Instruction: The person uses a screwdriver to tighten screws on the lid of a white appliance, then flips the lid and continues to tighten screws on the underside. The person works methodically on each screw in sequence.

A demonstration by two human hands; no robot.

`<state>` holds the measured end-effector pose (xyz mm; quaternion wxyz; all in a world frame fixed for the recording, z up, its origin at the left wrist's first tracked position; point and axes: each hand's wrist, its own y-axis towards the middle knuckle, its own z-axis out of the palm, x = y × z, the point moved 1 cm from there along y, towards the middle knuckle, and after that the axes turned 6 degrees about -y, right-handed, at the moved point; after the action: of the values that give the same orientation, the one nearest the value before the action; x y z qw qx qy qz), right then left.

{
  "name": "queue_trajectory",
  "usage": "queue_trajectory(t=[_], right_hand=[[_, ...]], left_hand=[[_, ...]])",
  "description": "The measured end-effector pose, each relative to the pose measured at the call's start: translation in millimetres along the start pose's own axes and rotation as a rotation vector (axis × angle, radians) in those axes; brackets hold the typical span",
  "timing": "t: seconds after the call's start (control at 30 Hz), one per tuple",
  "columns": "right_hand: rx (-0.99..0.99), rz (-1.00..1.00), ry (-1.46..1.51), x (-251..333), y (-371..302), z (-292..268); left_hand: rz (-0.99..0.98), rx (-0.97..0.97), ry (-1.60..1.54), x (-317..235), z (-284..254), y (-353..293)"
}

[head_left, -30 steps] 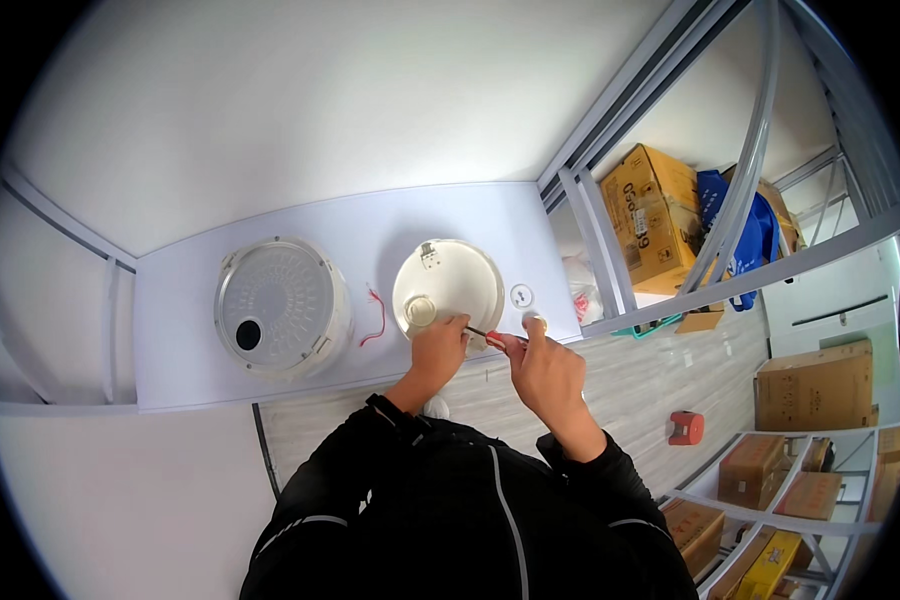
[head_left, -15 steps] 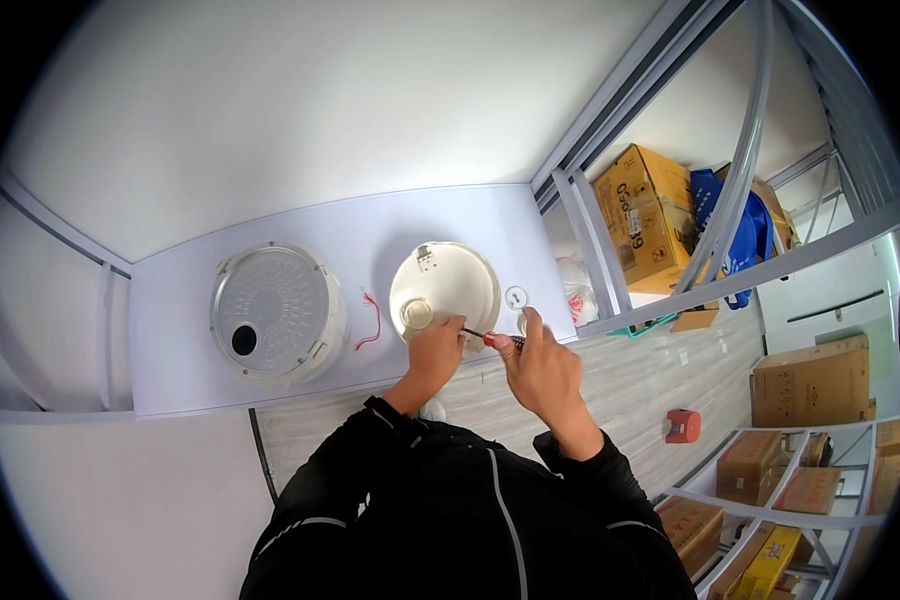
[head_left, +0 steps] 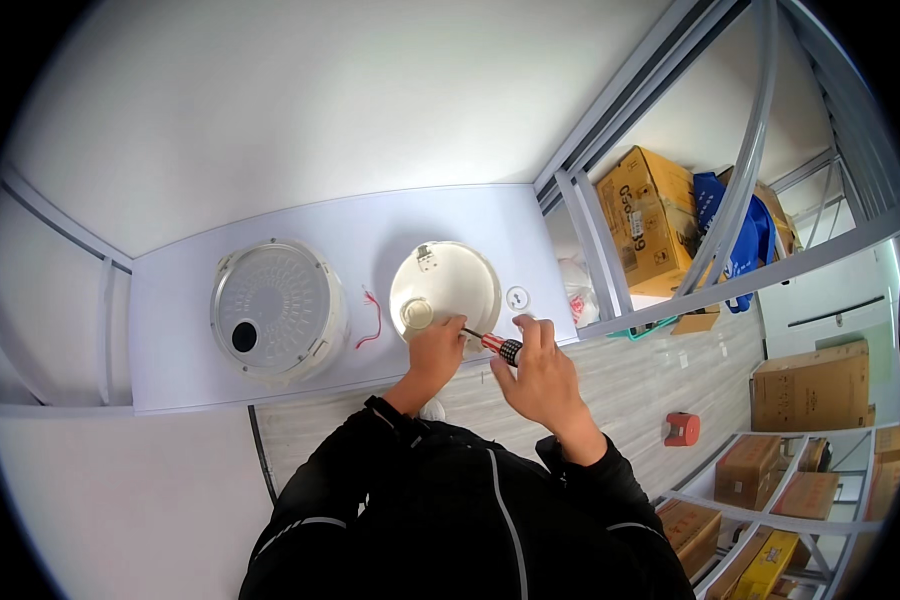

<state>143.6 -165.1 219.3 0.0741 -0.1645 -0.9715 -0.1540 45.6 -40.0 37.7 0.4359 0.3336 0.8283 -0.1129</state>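
Screwdriver [head_left: 501, 345] at bowl [head_left: 460, 280] nr front edge of table [head_left: 370, 215], R hand [head_left: 544, 384] w/ fingers half-parted round handle, L hand [head_left: 436, 358] by tip, can't tell if either grips.

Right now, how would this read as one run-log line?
left hand: at white bowl's near rim | right hand: at screwdriver handle | red wire: on table, left of bowl

- Left of the frame: a round drum [head_left: 280, 300] blocks much of the table [head_left: 175, 290].
- Centre-left: passable gap between drum and cream bowl [head_left: 460, 285], a thin red wire [head_left: 379, 318] lying in it.
- Centre: bowl open from above, its lower rim crowded by left hand [head_left: 436, 357], screwdriver [head_left: 502, 346] and right hand [head_left: 545, 380].
- Upper centre: bare tabletop reaches the wall [head_left: 320, 100].
- Right: flat white disc [head_left: 517, 298], then a frame post [head_left: 592, 240].
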Motion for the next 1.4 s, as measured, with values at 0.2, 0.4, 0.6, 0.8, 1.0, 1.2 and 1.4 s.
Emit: queue_trajectory(t=[0.2,0.4,0.6,0.8,1.0,1.2,1.4], right_hand=[[0.215,0.096,-0.014,-11,-3,10],[0.215,0.086,-0.002,-4,-3,1],[0.082,0.009,0.063,-8,-6,9],[0.185,0.098,-0.017,-7,-6,8],[0.195,0.068,0.088,-7,-11,9],[0.030,0.102,0.219,-6,-8,-3],[-0.233,0.167,0.368,-27,-13,-20]], left_hand=[[0.027,-0.014,-0.017,0,0,1],[0.019,-0.015,-0.033,0,-1,-1],[-0.029,0.011,0.005,-2,1,0],[-0.047,0.032,0.034,-6,-1,0],[0.035,-0.021,-0.037,0,0,-1],[-0.009,0.014,0.033,-8,-7,0],[0.025,0.076,0.112,-17,-24,2]])
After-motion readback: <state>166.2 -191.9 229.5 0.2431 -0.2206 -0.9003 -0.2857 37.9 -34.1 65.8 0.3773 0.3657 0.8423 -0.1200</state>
